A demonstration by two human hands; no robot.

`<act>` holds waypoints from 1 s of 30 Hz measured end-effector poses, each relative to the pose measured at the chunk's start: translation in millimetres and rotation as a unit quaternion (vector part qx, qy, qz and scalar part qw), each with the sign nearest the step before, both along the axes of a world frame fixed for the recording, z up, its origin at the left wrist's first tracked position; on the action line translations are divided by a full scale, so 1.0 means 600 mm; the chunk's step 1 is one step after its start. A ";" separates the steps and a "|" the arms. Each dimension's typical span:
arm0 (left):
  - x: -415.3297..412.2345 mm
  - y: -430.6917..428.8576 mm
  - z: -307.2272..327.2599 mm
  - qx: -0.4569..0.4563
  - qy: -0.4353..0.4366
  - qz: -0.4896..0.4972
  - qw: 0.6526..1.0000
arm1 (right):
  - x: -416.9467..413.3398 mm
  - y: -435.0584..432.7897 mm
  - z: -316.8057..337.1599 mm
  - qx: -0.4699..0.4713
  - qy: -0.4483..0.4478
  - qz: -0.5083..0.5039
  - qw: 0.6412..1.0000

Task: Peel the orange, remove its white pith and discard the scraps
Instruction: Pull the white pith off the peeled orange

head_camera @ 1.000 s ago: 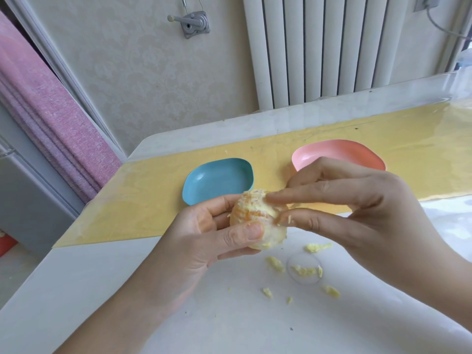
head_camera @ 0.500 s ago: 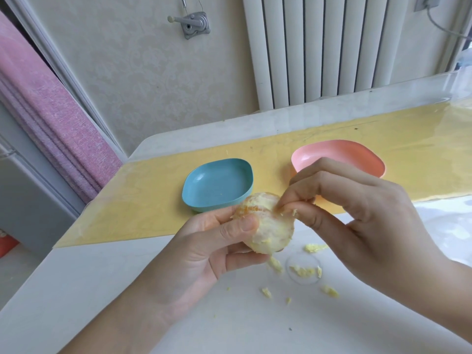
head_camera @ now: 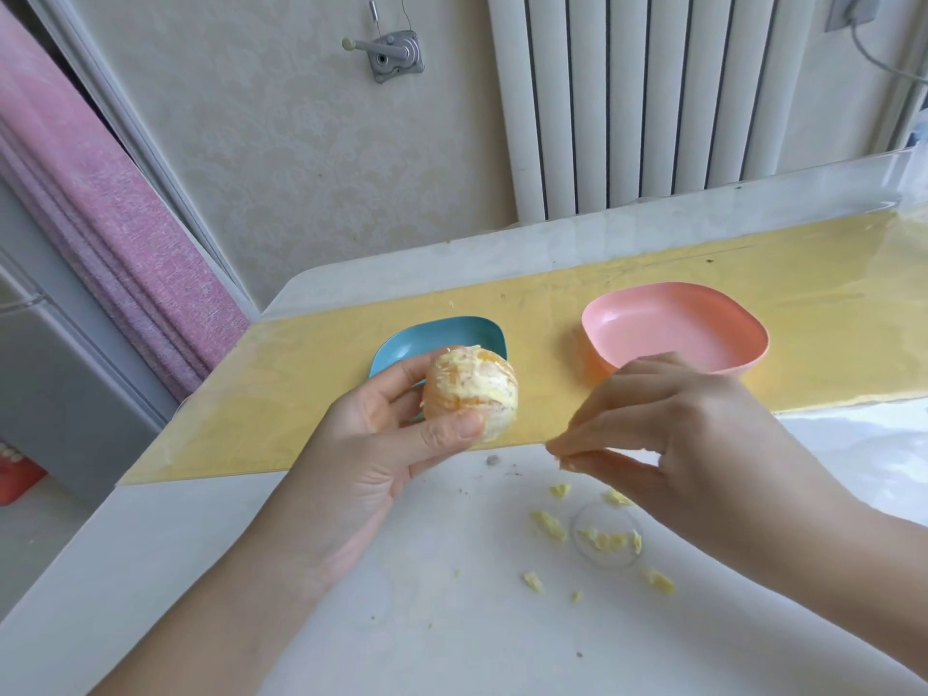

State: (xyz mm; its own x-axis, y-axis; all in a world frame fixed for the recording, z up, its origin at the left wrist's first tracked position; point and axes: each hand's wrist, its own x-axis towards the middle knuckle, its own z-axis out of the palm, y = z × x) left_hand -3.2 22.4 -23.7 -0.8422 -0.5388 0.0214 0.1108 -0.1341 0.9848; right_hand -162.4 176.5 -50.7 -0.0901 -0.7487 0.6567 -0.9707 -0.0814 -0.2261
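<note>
While the left hand (head_camera: 381,444) holds the round peeled orange (head_camera: 469,389) up over the near edge of the glossy yellow mat (head_camera: 281,404), just in front of the shallow blue plastic dish (head_camera: 447,331), we note the grip: thumb across the near underside, fingers (head_camera: 404,371) curled behind, fruit seated between them.

The right hand (head_camera: 703,429) is off the fruit, to its right and lower, over the white tabletop (head_camera: 427,620). Its thumb and forefinger are pinched together on a small pale fleck of pith (head_camera: 563,462), the other fingers loosely curled. Yellowish pith scraps (head_camera: 550,524) lie scattered below it, some on a small clear round disc (head_camera: 607,537). A shallow pink plastic dish (head_camera: 673,334) stands beyond.

Handling, as we judge it: light, soft, damp, likely slick where orange flesh shows — a hard squeeze would burst segments. Pale pith coats much of the top and right face. We would cradle it lightly, turn it in the palm, and lift pith by its loose edges — short pulls, no scraping.
</note>
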 end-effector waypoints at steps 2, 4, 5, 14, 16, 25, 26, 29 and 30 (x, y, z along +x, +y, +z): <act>-0.001 0.002 -0.002 -0.042 -0.011 0.020 0.999 | 0.000 0.002 0.000 0.013 -0.001 -0.011 1.000; -0.001 0.005 -0.004 -0.069 -0.017 0.029 0.997 | 0.001 0.005 0.004 0.017 -0.003 -0.023 1.000; 0.000 0.007 -0.004 -0.080 -0.020 0.033 0.996 | 0.001 0.006 0.006 0.017 0.000 -0.027 0.999; 0.003 0.017 0.000 -0.151 -0.034 0.038 0.987 | 0.005 0.004 0.003 -0.003 -0.004 -0.018 1.000; 0.002 0.017 0.001 -0.156 -0.034 0.037 0.987 | 0.004 0.005 0.003 0.006 -0.019 -0.002 1.000; 0.005 0.027 0.001 -0.194 -0.043 0.022 0.980 | 0.012 0.008 0.018 -0.050 -0.084 -0.015 0.995; 0.005 0.028 0.000 -0.202 -0.047 0.022 0.978 | 0.013 0.008 0.017 -0.055 -0.084 -0.010 0.995; 0.005 0.029 0.000 -0.214 -0.060 0.023 0.975 | 0.016 0.007 0.014 -0.069 -0.077 0.006 0.995; 0.005 0.029 0.000 -0.215 -0.063 0.024 0.974 | 0.017 0.008 0.014 -0.072 -0.080 0.010 0.994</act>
